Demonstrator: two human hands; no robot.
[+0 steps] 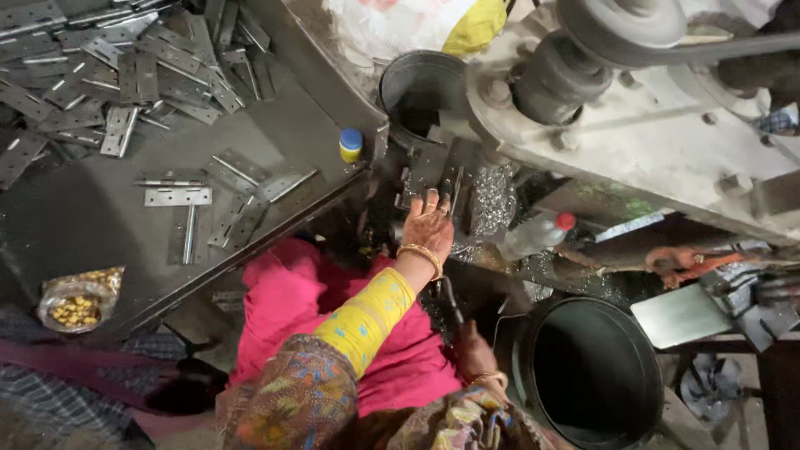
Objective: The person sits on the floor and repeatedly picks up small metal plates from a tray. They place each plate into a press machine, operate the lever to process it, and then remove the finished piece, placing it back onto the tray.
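Fingers [433, 202] of the left hand [427, 229] are spread apart and pressed flat on a metal hinge plate [433, 171] at frame centre, on the machine bed below the grey machine body [667, 150]. The flat, open-fingered contact appears suited to steadying the plate against the fixture rather than lifting it. A gold bangle [421, 252] and a yellow sleeve [367, 317] run back toward lower centre.

Right hand [475, 354], at lower centre, is closed around a dark lever handle [450, 302] that rises toward the bed; the grip looks placed for pulling or pressing the lever while the other hand keeps the workpiece located.

Loose hinges [125, 75] lie heaped in the upper left on a grey sloped tray [308, 133], within reach of the left hand. A small yellow bottle with a blue cap [351, 144] stands at the tray edge. Metal shavings [493, 200] collect just right of the plate. A clear bottle with a red cap [537, 233] lies beside them. One dark round bin [592, 375] sits at lower right, another [421, 87] at upper centre.
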